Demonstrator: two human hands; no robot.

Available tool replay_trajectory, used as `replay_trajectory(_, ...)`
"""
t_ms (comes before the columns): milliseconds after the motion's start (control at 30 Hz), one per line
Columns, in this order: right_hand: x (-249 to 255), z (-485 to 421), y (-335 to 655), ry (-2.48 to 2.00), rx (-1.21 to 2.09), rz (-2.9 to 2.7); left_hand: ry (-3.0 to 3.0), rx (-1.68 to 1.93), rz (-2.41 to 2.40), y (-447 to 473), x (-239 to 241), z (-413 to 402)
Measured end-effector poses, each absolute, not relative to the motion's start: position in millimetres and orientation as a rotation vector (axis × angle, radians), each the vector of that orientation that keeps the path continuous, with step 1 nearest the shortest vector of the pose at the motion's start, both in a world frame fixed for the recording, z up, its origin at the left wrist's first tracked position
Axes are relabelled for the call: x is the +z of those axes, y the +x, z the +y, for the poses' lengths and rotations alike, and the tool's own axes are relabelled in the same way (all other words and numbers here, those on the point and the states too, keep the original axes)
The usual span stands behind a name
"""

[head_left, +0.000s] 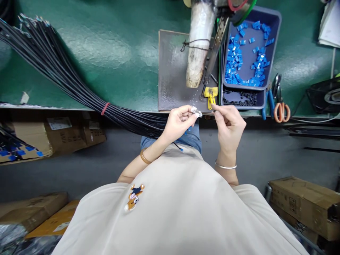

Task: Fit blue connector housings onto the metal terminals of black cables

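cables [79,86] lie left of the board [172,71], a tray [247,62] of parts [233,58] right, scissors [282,107] farther right.

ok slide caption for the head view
Left hand pinching a small whitish piece, right hand near a yellow object, at a green workbench.

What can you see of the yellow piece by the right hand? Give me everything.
The yellow piece looks like hard plastic, with a broad, dark-smudged head and a narrower, slotted part pointing toward the person. It appears to rest on the dark board, near its front edge, left of the tray of black bits. The right hand has fingertips at its narrow end; whether they touch is unclear.
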State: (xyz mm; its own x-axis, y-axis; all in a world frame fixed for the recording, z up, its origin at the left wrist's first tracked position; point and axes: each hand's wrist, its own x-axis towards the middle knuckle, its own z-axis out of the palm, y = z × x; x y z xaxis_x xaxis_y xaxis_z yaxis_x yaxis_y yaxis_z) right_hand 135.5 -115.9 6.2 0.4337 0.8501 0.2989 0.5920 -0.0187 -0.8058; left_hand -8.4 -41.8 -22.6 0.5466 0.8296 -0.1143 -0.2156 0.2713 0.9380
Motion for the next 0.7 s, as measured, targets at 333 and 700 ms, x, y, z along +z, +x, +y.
replay_trajectory(333,-7,-105,125,-1.652,0.556,-1.106,1.139,0.839,0.684,-7,-26,-42)
replay_trajectory(700,-6,-104,118,-1.626,0.583,-1.078,1.281,0.911,0.647,-7,-30,-44)
